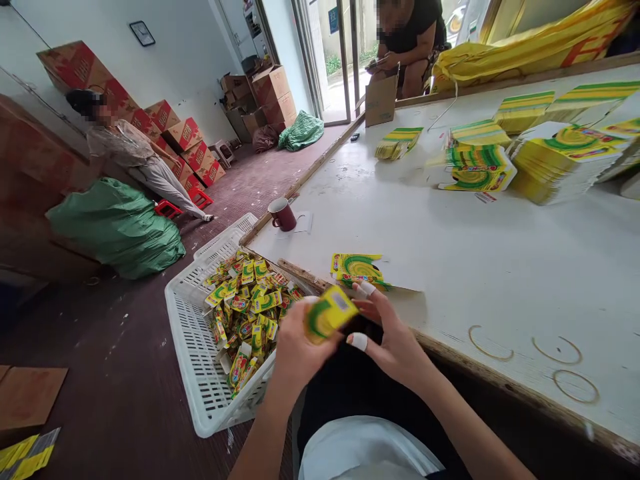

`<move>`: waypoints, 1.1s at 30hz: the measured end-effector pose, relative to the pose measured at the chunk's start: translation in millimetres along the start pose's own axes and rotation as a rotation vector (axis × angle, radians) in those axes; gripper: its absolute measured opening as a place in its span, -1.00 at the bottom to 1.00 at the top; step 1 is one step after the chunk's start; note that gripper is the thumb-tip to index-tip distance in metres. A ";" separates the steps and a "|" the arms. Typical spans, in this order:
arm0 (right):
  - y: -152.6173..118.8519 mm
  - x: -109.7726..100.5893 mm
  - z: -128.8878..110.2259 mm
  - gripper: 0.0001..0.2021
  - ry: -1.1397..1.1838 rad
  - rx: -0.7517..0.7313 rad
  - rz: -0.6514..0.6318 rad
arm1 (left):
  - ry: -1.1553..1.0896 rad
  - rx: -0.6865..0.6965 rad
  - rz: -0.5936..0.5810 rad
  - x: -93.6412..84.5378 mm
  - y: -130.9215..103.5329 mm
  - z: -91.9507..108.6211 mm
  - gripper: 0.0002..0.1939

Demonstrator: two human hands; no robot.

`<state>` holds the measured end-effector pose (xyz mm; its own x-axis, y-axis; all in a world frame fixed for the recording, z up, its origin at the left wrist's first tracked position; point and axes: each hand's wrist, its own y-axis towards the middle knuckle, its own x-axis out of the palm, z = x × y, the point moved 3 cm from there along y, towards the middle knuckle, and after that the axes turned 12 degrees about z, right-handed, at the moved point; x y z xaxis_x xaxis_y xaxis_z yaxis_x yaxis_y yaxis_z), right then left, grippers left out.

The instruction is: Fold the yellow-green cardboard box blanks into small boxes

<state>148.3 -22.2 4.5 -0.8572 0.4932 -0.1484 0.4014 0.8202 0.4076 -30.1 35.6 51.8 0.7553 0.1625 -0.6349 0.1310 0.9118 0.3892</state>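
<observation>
In the head view my left hand is wrapped round a small yellow and green carton, slightly blurred, above the table's near edge. Just to its right, my right hand is apart from the carton, thumb and fingers spread, with white tape on several fingertips. Beyond my hands, flat unfolded cartons lie at the table's edge, close to my right fingertips. On my left stands a white plastic basket heaped with folded yellow cartons.
Stacks of flat cartons stand at the table's far right. A maroon mug sits near the left edge, and rubber bands lie at the right. Green sacks and red boxes are on the floor. Two other people are across the room.
</observation>
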 end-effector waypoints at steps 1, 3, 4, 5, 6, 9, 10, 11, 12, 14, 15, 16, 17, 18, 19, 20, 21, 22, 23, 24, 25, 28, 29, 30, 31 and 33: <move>6.0 -2.7 4.1 -0.37 -0.072 -0.023 0.048 | 0.059 -0.030 0.179 -9.9 4.4 -12.1 -0.42; 22.5 -11.9 13.7 -0.50 -0.284 -0.057 0.167 | 0.179 -0.085 0.470 -27.5 10.6 -33.9 -0.15; 31.4 -16.2 19.0 -0.56 -0.399 -0.059 0.204 | 0.192 -0.104 0.510 -31.7 12.5 -41.8 -0.10; 39.8 -19.1 24.3 -0.61 -0.499 -0.055 0.215 | 0.180 -0.120 0.504 -32.8 13.1 -47.2 -0.08; 47.1 -20.4 29.3 -0.62 -0.577 -0.048 0.205 | 0.140 -0.138 0.463 -31.0 12.2 -50.0 -0.11; 60.0 -17.6 39.7 -0.60 -0.664 -0.038 0.151 | -0.054 -0.205 0.274 -13.8 1.9 -45.9 -0.29; 61.7 -16.3 41.3 -0.60 -0.662 -0.037 0.150 | -0.115 -0.229 0.215 -6.5 -2.7 -42.4 -0.35; 62.5 -15.5 41.8 -0.61 -0.657 -0.033 0.157 | -0.166 -0.250 0.159 0.6 -7.1 -38.8 -0.39; 62.6 -15.3 41.4 -0.61 -0.655 -0.027 0.166 | -0.211 -0.268 0.108 7.4 -11.0 -35.6 -0.43; 61.5 -17.0 37.2 -0.60 -0.656 -0.005 0.191 | -0.299 -0.302 0.018 19.1 -17.0 -30.7 -0.47; 59.9 -18.6 33.6 -0.59 -0.635 0.020 0.210 | -0.358 -0.324 -0.025 24.4 -19.2 -28.5 -0.46; 57.3 -19.8 29.2 -0.58 -0.585 0.052 0.227 | -0.440 -0.352 -0.066 29.4 -21.0 -25.9 -0.43; 53.5 -20.1 23.8 -0.58 -0.503 0.087 0.231 | -0.546 -0.385 -0.098 34.0 -22.1 -22.4 -0.39; 48.5 -18.8 17.7 -0.58 -0.391 0.120 0.217 | -0.674 -0.423 -0.114 37.8 -22.4 -17.9 -0.34; 42.2 -15.7 11.0 -0.58 -0.259 0.150 0.179 | -0.812 -0.463 -0.118 40.9 -22.0 -12.3 -0.30; 34.7 -10.9 3.8 -0.57 -0.119 0.179 0.119 | -0.949 -0.506 -0.114 43.2 -20.9 -5.7 -0.29; 26.1 -4.8 -3.7 -0.56 0.014 0.211 0.039 | -1.075 -0.551 -0.100 44.8 -19.1 1.5 -0.31; 17.0 1.9 -11.0 -0.55 0.141 0.256 -0.043 | -1.183 -0.596 -0.077 45.7 -16.8 8.6 -0.35; 7.8 8.5 -18.0 -0.54 0.257 0.309 -0.118 | -1.273 -0.636 -0.042 46.0 -14.1 15.2 -0.40; -0.6 14.3 -24.5 -0.52 0.352 0.358 -0.177 | -1.349 -0.670 0.006 45.8 -11.5 20.8 -0.44; -7.7 19.1 -30.2 -0.49 0.421 0.395 -0.214 | -1.410 -0.692 0.068 45.4 -9.2 24.8 -0.48; -18.6 27.0 -39.7 -0.44 0.453 0.407 -0.239 | -1.455 -0.698 0.286 43.7 -7.4 26.4 -0.50; -18.8 27.6 -39.6 -0.46 0.420 0.396 -0.228 | -1.420 -0.693 0.332 43.7 -8.8 24.2 -0.48; -17.9 27.3 -37.9 -0.51 0.384 0.385 -0.209 | -1.371 -0.686 0.351 44.1 -10.9 21.4 -0.44; -16.1 26.2 -35.2 -0.57 0.354 0.376 -0.187 | -1.317 -0.673 0.344 44.8 -13.3 18.4 -0.39; -11.8 22.0 -28.0 -0.68 0.330 0.357 -0.140 | -1.203 -0.631 0.264 46.4 -17.5 12.7 -0.33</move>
<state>115.6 -29.1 21.7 -0.9438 0.3010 0.1366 0.3114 0.9482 0.0624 10.8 22.4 23.9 0.8382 0.2275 0.4956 -0.1675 0.9723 -0.1631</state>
